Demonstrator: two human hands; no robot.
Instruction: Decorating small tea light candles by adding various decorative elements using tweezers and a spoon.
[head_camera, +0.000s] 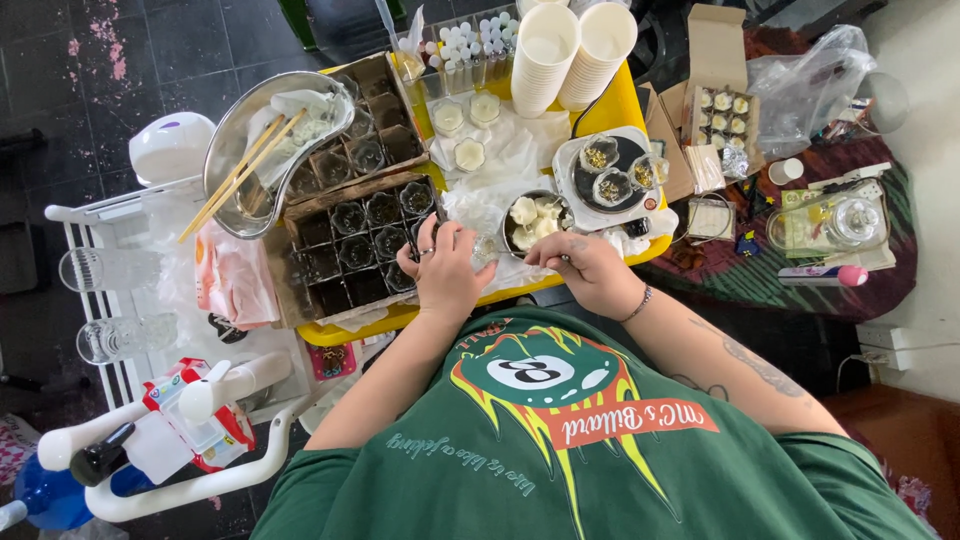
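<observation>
I see dark floor tiles (150, 60), pink-stained at the far left beyond the fingers. A yellow table (620, 105) stands beneath them. Left of the fingers sits a white wire rack (90, 215); to their right, a patterned dark rug (800, 270) and a pale wall (930, 200).

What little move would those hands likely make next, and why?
Probably the right hand would dip into the metal bowl of white lumps. It rests at the bowl's rim, while the left hand sits beside it at the edge of the box of small glass jars, many of which look empty. What either hand grips is too small to tell.
</observation>
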